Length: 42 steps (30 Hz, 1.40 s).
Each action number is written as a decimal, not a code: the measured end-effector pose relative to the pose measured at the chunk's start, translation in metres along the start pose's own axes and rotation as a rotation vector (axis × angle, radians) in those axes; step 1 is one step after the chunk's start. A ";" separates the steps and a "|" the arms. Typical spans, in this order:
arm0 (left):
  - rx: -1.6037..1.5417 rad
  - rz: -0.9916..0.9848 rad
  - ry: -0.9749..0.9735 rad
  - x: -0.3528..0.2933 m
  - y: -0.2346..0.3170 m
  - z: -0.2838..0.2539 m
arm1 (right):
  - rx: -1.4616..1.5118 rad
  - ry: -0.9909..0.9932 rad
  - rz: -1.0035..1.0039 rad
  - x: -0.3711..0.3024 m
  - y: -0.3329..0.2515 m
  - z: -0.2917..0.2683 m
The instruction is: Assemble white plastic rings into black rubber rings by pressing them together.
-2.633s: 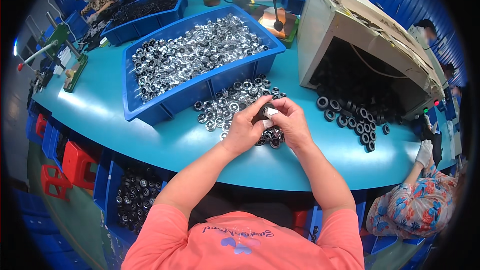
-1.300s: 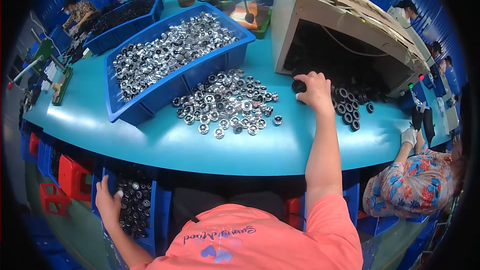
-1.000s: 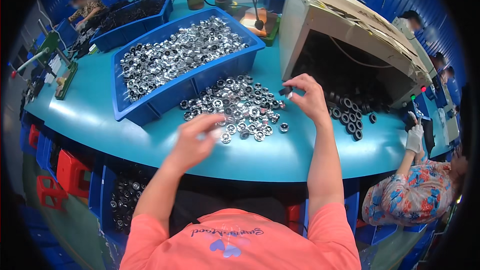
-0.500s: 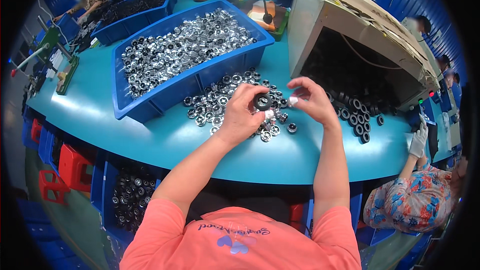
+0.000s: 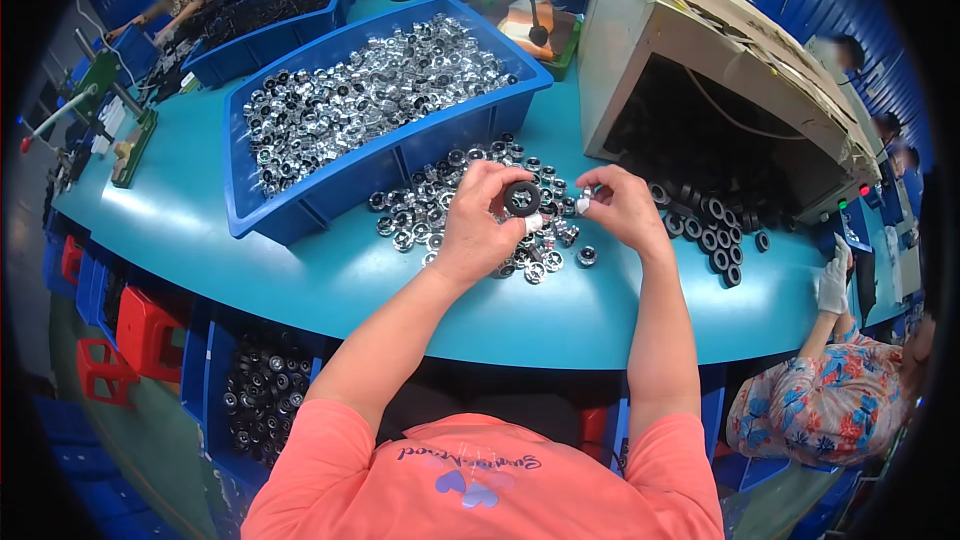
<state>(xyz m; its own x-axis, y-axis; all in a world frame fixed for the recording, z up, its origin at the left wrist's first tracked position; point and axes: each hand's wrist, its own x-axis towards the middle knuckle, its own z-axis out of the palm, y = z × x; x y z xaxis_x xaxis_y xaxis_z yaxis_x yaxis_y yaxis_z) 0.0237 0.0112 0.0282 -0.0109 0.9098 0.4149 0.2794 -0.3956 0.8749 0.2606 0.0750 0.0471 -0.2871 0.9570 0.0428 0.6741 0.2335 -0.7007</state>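
Observation:
My left hand [image 5: 480, 225] grips a small black toy-like tire [image 5: 521, 200] between thumb and fingers, with something shiny showing in its centre; whether that is a hub seated inside I cannot tell. Pinched in my right hand [image 5: 625, 208] is a small chrome wheel hub [image 5: 586, 195], partly covered by the fingertips. White wrapping covers both thumb tips. Under and around my hands lies a loose heap of chrome wheel hubs [image 5: 440, 195] on the teal table [image 5: 330, 290]. Black tires [image 5: 718, 236] are piled to the right of my right hand.
A long blue bin [image 5: 400, 155] full of chrome hubs stands at left. A box-like metal cabinet [image 5: 610, 60] with a dark opening rises behind the tires. Green hand presses [image 5: 130, 150] stand far left. A co-worker's gloved hand [image 5: 833, 285] is at the right edge.
My right hand's fingers have closed from spread to a pinch on a hub. The tire in my left hand has turned slightly and shows its ring face more fully.

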 end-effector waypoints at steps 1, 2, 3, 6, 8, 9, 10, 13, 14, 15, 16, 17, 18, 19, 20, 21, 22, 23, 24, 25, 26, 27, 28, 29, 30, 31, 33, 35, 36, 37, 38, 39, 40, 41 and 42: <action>0.001 0.002 -0.003 0.000 0.000 0.000 | 0.069 0.025 -0.007 0.000 -0.003 -0.001; 0.002 0.003 -0.006 0.000 0.000 0.000 | 0.212 0.025 -0.039 0.001 -0.002 0.001; -0.023 0.010 -0.013 0.001 -0.001 0.000 | 0.356 0.024 -0.070 0.001 0.001 0.003; -0.089 0.005 -0.037 0.002 -0.003 -0.001 | 0.754 -0.044 -0.168 -0.001 -0.010 0.006; -0.110 -0.029 -0.061 0.002 -0.002 -0.001 | 0.910 -0.129 -0.194 -0.004 -0.018 0.012; -0.120 -0.025 -0.079 0.002 -0.003 -0.001 | 0.937 -0.180 -0.185 -0.006 -0.019 0.015; -0.130 -0.024 -0.096 0.003 -0.004 -0.001 | 0.964 -0.232 -0.175 -0.009 -0.022 0.018; -0.330 -0.052 -0.093 0.001 -0.009 0.002 | 0.993 -0.274 -0.110 -0.011 -0.032 0.025; -0.425 -0.066 -0.082 0.001 -0.010 0.004 | 0.994 -0.282 -0.092 -0.010 -0.033 0.024; -0.536 -0.178 -0.113 0.001 -0.012 0.002 | 1.004 -0.265 -0.108 -0.008 -0.029 0.027; -0.583 -0.196 -0.128 0.002 -0.013 0.000 | 0.986 -0.267 -0.091 -0.008 -0.027 0.026; -0.629 -0.213 -0.144 0.003 -0.014 -0.001 | 0.969 -0.268 -0.074 -0.009 -0.026 0.026; -0.676 -0.230 -0.159 0.005 -0.014 -0.003 | 0.952 -0.269 -0.057 -0.009 -0.026 0.025; -0.675 -0.253 -0.185 0.006 -0.014 -0.005 | 0.971 -0.274 -0.066 -0.010 -0.027 0.025; -0.698 -0.259 -0.190 0.007 -0.015 -0.006 | 0.990 -0.279 -0.076 -0.010 -0.030 0.025; -0.721 -0.264 -0.195 0.008 -0.015 -0.007 | 1.009 -0.284 -0.085 -0.010 -0.031 0.025; -0.743 -0.270 -0.198 0.009 -0.016 -0.007 | 1.022 -0.284 -0.088 -0.010 -0.031 0.026; -0.797 -0.300 -0.208 0.009 -0.017 -0.008 | 1.036 -0.285 -0.090 -0.010 -0.030 0.026; -0.851 -0.329 -0.218 0.010 -0.017 -0.007 | 1.050 -0.285 -0.092 -0.010 -0.030 0.026; -0.905 -0.359 -0.229 0.011 -0.017 -0.008 | 1.088 -0.264 -0.096 -0.010 -0.029 0.024; -0.973 -0.384 -0.255 0.011 -0.017 -0.009 | 1.126 -0.243 -0.100 -0.009 -0.029 0.021; -1.042 -0.410 -0.281 0.012 -0.016 -0.012 | 1.164 -0.222 -0.104 -0.008 -0.029 0.020; -1.109 -0.434 -0.306 0.012 -0.015 -0.014 | 1.165 -0.191 -0.090 -0.008 -0.029 0.020; -1.114 -0.433 -0.313 0.013 -0.016 -0.014 | 1.166 -0.160 -0.075 -0.007 -0.028 0.020; -1.120 -0.431 -0.319 0.013 -0.016 -0.014 | 1.166 -0.129 -0.061 -0.006 -0.028 0.020; -1.127 -0.431 -0.326 0.013 -0.017 -0.014 | 1.151 -0.127 -0.077 -0.006 -0.027 0.020; -1.132 -0.435 -0.317 0.013 -0.018 -0.014 | 1.121 -0.123 -0.109 -0.007 -0.027 0.021; -1.142 -0.438 -0.313 0.012 -0.020 -0.014 | 1.133 -0.120 -0.126 -0.006 -0.028 0.024; -1.150 -0.437 -0.315 0.012 -0.021 -0.014 | 1.139 -0.118 -0.134 -0.006 -0.028 0.025; -1.159 -0.436 -0.318 0.012 -0.022 -0.014 | 1.144 -0.117 -0.122 -0.006 -0.027 0.025; -1.167 -0.435 -0.316 0.012 -0.023 -0.013 | 1.148 -0.117 -0.111 -0.006 -0.025 0.025; -1.174 -0.434 -0.315 0.011 -0.024 -0.013 | 1.153 -0.116 -0.099 -0.006 -0.024 0.025; -1.181 -0.434 -0.312 0.011 -0.024 -0.013 | 1.171 -0.103 -0.071 -0.006 -0.026 0.024; -1.176 -0.436 -0.312 0.011 -0.024 -0.013 | 1.189 -0.089 -0.043 -0.008 -0.030 0.022; -1.172 -0.438 -0.313 0.011 -0.024 -0.014 | 1.206 -0.076 -0.015 -0.008 -0.031 0.022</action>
<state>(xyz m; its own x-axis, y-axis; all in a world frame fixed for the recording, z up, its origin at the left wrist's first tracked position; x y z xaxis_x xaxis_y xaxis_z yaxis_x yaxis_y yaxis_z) 0.0038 0.0289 0.0156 0.3814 0.9187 0.1027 -0.6971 0.2128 0.6846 0.2271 0.0560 0.0533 -0.3558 0.9336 0.0426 -0.3868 -0.1055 -0.9161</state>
